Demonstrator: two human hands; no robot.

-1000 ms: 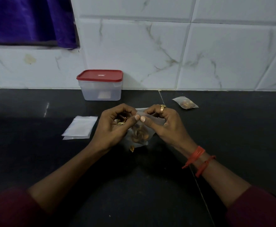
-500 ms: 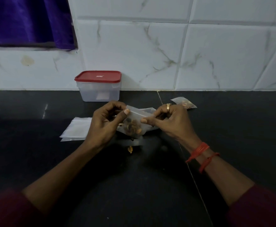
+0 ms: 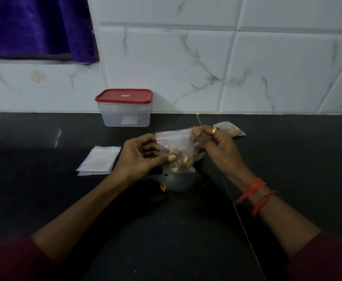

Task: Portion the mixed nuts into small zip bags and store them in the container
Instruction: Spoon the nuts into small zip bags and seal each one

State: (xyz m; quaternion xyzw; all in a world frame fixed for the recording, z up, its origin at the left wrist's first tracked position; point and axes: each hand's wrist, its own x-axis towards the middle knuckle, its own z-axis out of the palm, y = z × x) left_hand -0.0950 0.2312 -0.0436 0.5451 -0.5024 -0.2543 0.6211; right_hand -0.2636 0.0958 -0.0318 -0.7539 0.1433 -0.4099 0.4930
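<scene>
A small clear zip bag (image 3: pixel 177 148) with nuts in its lower half hangs upright above the dark counter. My left hand (image 3: pixel 140 157) pinches the bag's left side, thumb across the front. My right hand (image 3: pixel 214 148) pinches its top right corner at the zip strip. A clear container (image 3: pixel 125 116) with a red lid, closed, stands at the wall behind. A filled bag (image 3: pixel 232 129) lies flat beyond my right hand. One loose nut (image 3: pixel 163 186) lies on the counter below the held bag.
A small stack of empty zip bags (image 3: pixel 99 163) lies left of my left hand. The black counter (image 3: pixel 44 199) meets a white tiled wall at the back. A purple curtain (image 3: pixel 36 27) hangs at the upper left.
The held bag has been raised and turned upright between both hands. My right hand has moved from the bag's middle to its top right corner.
</scene>
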